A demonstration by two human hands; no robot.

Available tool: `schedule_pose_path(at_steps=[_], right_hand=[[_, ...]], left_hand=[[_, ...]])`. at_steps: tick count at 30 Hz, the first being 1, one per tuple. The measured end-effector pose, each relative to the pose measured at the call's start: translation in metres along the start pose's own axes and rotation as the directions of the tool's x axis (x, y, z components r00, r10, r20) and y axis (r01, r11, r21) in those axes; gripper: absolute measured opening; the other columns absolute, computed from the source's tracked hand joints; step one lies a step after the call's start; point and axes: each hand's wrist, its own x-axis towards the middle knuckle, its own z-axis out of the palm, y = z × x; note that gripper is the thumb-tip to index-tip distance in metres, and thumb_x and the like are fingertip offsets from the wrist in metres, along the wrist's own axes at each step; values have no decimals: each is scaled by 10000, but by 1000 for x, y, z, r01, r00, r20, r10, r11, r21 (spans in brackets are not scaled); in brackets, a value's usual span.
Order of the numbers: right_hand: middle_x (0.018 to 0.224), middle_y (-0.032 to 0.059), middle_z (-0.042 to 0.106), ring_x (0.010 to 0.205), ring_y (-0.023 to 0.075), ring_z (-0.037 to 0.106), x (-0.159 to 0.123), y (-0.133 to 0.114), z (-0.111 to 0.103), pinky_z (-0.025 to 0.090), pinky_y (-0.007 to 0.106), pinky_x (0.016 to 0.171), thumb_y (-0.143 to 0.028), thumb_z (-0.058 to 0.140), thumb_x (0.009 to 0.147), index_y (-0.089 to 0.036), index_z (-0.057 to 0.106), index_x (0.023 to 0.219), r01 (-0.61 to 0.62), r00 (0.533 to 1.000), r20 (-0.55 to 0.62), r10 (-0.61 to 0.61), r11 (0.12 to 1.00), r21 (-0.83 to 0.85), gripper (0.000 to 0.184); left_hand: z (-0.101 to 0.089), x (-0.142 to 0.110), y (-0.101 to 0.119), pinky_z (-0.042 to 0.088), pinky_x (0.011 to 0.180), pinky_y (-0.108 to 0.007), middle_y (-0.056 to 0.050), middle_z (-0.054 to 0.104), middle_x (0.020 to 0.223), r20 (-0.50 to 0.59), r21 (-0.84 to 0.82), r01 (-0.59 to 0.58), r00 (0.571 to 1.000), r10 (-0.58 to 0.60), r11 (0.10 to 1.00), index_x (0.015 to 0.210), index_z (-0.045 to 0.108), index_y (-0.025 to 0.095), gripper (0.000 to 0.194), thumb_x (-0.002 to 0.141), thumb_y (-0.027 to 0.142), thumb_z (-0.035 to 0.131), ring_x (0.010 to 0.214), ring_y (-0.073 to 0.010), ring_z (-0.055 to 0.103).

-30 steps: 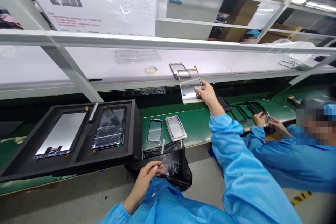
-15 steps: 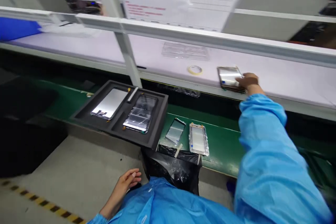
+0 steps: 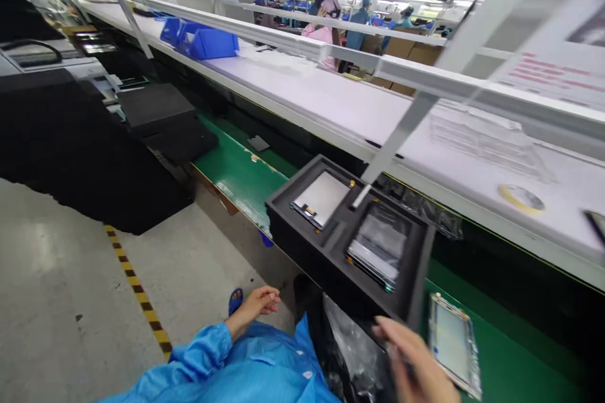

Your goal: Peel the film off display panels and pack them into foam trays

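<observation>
Left hand (image 3: 258, 303) is bare and holds nothing visible; its fingers are loosely curled, above the floor (image 3: 203, 258) and just in front of the blue-clad torso. Right hand (image 3: 418, 359) is blurred, its fingers bent, between the bag and the frame; whether it grips anything cannot be told. Bag (image 3: 317, 315) is black, contains crumpled clear film (image 3: 352, 337), and lies below the near side of the tray. Frame (image 3: 454, 340) lies flat on the green bench (image 3: 520, 352), right of the tray; the right hand overlaps its near edge in view, contact undetermined. Tray (image 3: 331, 277) is black, with two compartments: the left holds a pale panel (image 3: 324, 198), the right a dark panel (image 3: 380, 242) with a glossy surface. A white strip (image 3: 362, 197) sits at the tray's far edge, between the compartments. Beyond, the white shelf (image 3: 302, 91) carries a tape roll (image 3: 522, 198), clear plastic (image 3: 486, 138) and, farther left, blue bins (image 3: 203, 41). Black cloth (image 3: 70, 138) hangs at far left; striped tape (image 3: 137, 289) crosses the floor.
</observation>
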Motion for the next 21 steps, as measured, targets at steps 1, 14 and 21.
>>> schedule_pose_path(at_steps=[1,14,21], right_hand=[[1154,80,746,1035,238,737,4,-17,45,651,358,865,-222,548,969,-319,662,1312,36,996,79,-40,998,52,375],[1475,194,542,1400,274,496,254,-78,485,381,465,1193,-200,562,928,-123,540,1437,-285,755,607,246,958,-33,515],[1575,238,383,1437,300,416,443,-38,612,367,448,1173,-177,492,965,-95,354,1551,-369,667,578,470,883,-291,608]], left_hand=[[-24,6,9,501,752,-331,-109,774,971,11,-10,-1,1000,1,1000,964,689,177,645,555,660,817,792,-213,727],[-260,0,104,561,886,-419,-160,793,1027,-232,-182,-48,973,4,982,1002,735,149,671,578,661,827,894,-275,748],[-327,16,108,541,1027,-502,-150,790,1081,-324,-318,42,934,-150,947,1005,740,178,724,497,673,886,1006,-325,751]])
